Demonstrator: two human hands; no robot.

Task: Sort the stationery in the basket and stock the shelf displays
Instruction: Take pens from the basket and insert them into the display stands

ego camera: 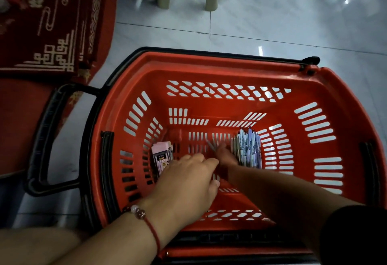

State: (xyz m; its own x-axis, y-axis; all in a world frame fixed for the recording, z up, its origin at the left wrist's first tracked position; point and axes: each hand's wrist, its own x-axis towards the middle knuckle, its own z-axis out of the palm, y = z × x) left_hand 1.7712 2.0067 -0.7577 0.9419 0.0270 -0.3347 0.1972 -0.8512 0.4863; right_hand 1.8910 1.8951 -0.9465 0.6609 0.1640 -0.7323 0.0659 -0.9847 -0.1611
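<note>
two hands point(188, 181) point(225, 156) reach into one red basket point(230, 70) beside one pen bundle point(249, 149).

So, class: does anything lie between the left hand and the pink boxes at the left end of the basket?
Nothing visible does. The left hand hangs just right of the pink boxes, its fingers overlapping their lower edge in this view. The right hand is further right, beside the pens.

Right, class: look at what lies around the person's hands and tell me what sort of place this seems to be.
Probably a small shop, perhaps a stationery store. A red plastic shopping basket stands on a pale tiled floor and holds a bundle of pens and pink packets like stock. Folded red rugs lie beside it.
</note>
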